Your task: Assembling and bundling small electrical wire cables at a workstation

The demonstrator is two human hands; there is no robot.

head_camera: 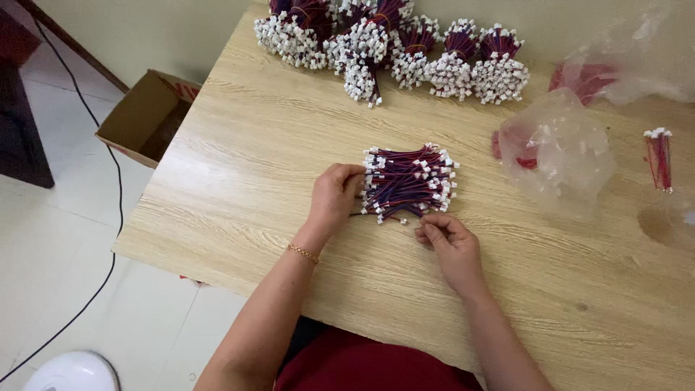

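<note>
**Both hands squared up a loose pile of short wire leads**

At the far left we saw an open brown cardboard box on the pale tiled floor, tucked against the edge of the light wood-grain table, seemingly so it stayed within reach without taking up work surface. A black cable trailed across the floor beside it.

Our left hand lay on the table with its fingers curled against the left end of the loose pile of short red-and-blue wire leads with white plastic connectors. It was half closed, pressing the connector ends rather than lifting anything; we judged it acted as a stop to keep that end even. The pile rested flat near the middle of the table, just ahead of us.

Our right hand sat at the pile's lower edge, thumb and forefinger pinched together on what looked like 1 or 2 stray leads; exactly how many we could not tell.

Along the back edge stood a row of tied bundles of the same leads, connectors outward, apparently grouped out of the way. To the right lay a crumpled clear plastic bag and, near the edge, a small separate bunch of red leads.
</note>
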